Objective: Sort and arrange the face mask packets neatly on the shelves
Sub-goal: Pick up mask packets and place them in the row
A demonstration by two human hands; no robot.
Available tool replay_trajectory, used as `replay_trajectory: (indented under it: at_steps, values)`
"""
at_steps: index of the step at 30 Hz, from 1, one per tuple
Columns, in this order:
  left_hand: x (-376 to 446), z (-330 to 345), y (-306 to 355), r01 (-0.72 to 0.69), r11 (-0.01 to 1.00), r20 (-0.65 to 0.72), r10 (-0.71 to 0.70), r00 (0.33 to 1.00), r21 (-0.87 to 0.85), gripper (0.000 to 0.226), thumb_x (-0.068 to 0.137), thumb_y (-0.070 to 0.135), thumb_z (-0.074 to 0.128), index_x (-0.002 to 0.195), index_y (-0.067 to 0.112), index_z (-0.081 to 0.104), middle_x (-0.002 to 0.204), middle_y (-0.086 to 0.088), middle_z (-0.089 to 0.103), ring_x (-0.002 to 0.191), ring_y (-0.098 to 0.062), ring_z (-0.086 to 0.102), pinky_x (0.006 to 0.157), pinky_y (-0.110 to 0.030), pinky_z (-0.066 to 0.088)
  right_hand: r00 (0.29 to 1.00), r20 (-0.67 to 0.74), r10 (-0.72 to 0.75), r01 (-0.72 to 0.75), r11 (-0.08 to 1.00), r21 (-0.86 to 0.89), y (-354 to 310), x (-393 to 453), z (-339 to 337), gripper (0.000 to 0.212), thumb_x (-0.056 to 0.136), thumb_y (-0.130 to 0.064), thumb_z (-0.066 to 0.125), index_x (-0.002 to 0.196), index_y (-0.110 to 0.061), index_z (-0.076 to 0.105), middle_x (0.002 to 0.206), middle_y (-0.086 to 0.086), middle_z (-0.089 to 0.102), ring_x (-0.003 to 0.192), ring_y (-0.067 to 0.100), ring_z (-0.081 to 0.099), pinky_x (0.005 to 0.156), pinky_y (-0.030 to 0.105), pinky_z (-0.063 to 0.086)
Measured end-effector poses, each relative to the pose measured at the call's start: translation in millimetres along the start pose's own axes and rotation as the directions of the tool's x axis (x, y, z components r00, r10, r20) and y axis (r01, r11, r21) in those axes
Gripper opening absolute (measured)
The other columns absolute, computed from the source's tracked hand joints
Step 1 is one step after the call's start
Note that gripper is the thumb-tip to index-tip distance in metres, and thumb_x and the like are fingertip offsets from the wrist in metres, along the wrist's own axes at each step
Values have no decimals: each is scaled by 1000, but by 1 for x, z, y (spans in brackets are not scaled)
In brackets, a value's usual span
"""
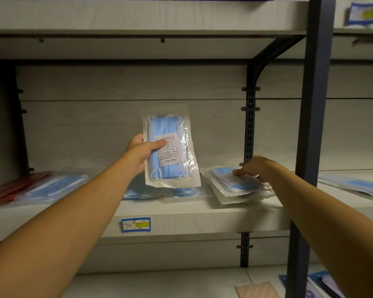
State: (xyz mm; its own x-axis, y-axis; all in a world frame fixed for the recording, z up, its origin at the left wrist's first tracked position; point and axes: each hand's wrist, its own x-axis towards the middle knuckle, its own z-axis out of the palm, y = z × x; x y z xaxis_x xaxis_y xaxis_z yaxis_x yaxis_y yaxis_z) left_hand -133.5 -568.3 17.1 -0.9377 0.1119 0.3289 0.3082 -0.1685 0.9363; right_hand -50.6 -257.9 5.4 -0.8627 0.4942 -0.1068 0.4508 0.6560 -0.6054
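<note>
My left hand (141, 152) holds a clear packet of blue face masks (172, 155) upright above the middle shelf (181, 220), thumb across its white label. My right hand (256, 168) rests on top of a small stack of mask packets (230, 186) lying on the shelf to the right, fingers pressed on the top packet. More blue mask packets (58, 186) lie flat on the shelf's left part, and others (177, 193) sit behind the held packet.
Red packets (11, 190) lie at the far left of the shelf. A dark upright post (312, 125) stands just right of my right hand. More packets (353, 184) lie on the neighbouring shelf, and a blue price tag (135, 225) marks the shelf edge.
</note>
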Motion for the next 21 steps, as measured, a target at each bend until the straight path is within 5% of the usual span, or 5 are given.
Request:
replay_trajectory:
  at_steps: [5,8,12,17,21]
  values:
    - [1,19,5,51,996,7,-51,999,-74,40,81,7,82,115,5,62,105,-14,75,90,-29,75,75,-46,63,977,-199,-78,77,997,-8,-3,-14,-14,56,99,-41,61,134,2,49,123,19,62,116,34,61,103,42,49]
    - [4,37,4,152,985,65,-147,987,-86,42,83,4,80,119,0,59,105,-19,74,89,-33,75,68,-47,63,936,-334,-107,109,994,-12,-7,-23,-27,29,101,-21,57,119,1,58,87,15,57,88,29,58,85,37,52]
    - [14,67,-10,272,955,97,-262,960,-117,55,81,-4,73,132,0,52,112,-26,70,85,-38,74,59,-52,60,903,-423,-73,88,996,15,-9,-33,-40,15,99,-17,56,102,-3,53,79,12,49,73,25,51,77,34,49]
    - [12,111,-24,367,927,155,-353,923,-76,43,87,-1,67,129,4,56,109,-23,70,85,-36,72,61,-52,58,899,-434,-64,94,994,48,-9,-44,-44,18,100,-19,55,106,-3,51,89,15,54,100,32,60,98,38,53]
    - [1,137,-35,352,935,195,-353,915,37,38,88,-3,70,125,-5,58,98,-21,70,75,-31,70,63,-45,59,891,-444,-99,112,994,4,-8,-50,-43,15,99,-18,54,99,-4,50,77,10,48,90,29,56,87,35,52]
